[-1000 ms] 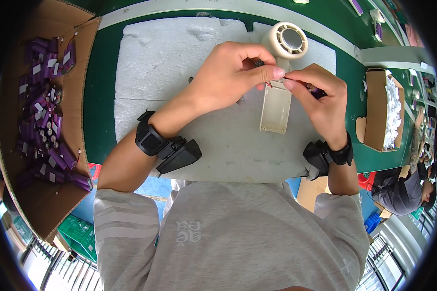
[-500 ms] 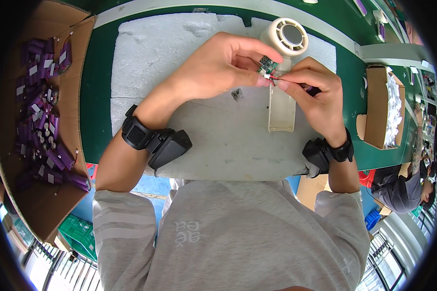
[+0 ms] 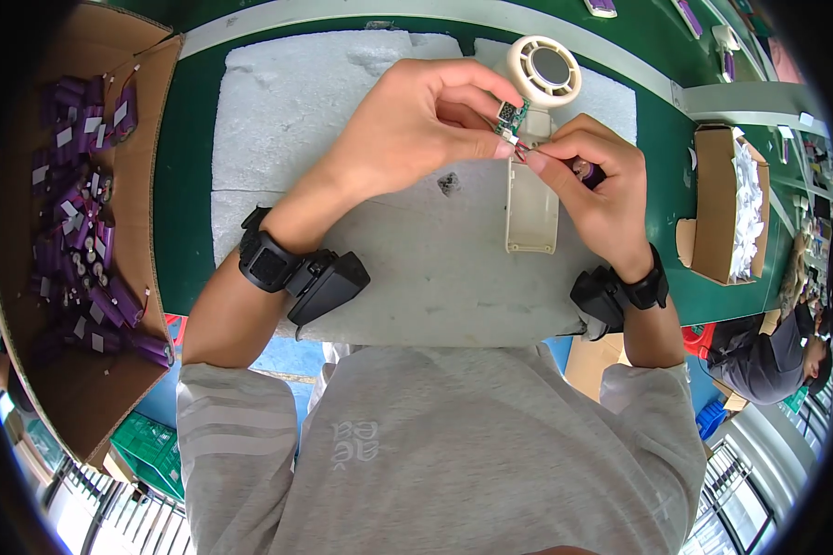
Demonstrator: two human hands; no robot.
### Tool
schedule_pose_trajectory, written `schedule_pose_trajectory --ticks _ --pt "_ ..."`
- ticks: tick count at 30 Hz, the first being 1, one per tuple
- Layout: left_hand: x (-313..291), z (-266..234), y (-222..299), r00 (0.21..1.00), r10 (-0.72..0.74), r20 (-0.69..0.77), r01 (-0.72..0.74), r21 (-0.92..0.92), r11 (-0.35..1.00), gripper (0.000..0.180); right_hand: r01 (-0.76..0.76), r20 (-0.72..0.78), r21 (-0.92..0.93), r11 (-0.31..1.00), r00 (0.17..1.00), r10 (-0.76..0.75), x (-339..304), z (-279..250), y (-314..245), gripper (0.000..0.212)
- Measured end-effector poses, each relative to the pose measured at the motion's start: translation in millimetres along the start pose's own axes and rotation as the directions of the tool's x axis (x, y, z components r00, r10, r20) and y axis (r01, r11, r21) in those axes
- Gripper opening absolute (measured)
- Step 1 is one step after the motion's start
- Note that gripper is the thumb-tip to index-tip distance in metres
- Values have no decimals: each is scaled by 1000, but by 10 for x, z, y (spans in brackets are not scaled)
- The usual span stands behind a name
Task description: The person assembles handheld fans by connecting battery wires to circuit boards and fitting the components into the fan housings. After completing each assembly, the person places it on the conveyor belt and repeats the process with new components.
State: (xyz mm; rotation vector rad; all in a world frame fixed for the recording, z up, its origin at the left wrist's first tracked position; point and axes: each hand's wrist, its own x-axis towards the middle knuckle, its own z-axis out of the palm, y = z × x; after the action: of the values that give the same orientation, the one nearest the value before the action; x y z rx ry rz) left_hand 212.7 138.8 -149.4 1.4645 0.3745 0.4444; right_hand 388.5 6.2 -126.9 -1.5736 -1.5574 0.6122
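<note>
Just above the cream fan shell [image 3: 533,199], the left hand [image 3: 416,120] pinches a small green circuit board [image 3: 510,116] while the right hand [image 3: 592,180] grips its wires [image 3: 520,148], keeping both steady over the open casing.

At my left sits an open brown cardboard box [image 3: 148,185] full of purple cylindrical battery cells [image 3: 79,231]. At my right, a smaller cardboard box [image 3: 708,208] holds white pieces [image 3: 745,217].

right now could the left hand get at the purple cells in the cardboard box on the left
Probably yes: the cardboard box is open-topped with the purple cells exposed, but the left hand would have to let go of the small circuit board first.
</note>
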Motion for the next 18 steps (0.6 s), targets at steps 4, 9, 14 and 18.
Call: schedule_pose_trajectory --ticks 4,9,14,18 --pt "-4 37 -30 998 56 11 -55 -49 997 34 -7 -2 6 1000 1000 7 -8 13 3 3" --pt "-17 31 6 1000 20 -4 -20 61 998 34 71 14 -24 997 997 -71 -3 13 28 5" --pt "-22 97 -39 986 163 -23 -160 90 983 38 -8 -101 -4 1000 995 7 -22 58 44 15" --pt "-37 125 -17 986 164 -34 -156 163 974 38 -68 -217 67 995 973 81 4 152 -59 24"
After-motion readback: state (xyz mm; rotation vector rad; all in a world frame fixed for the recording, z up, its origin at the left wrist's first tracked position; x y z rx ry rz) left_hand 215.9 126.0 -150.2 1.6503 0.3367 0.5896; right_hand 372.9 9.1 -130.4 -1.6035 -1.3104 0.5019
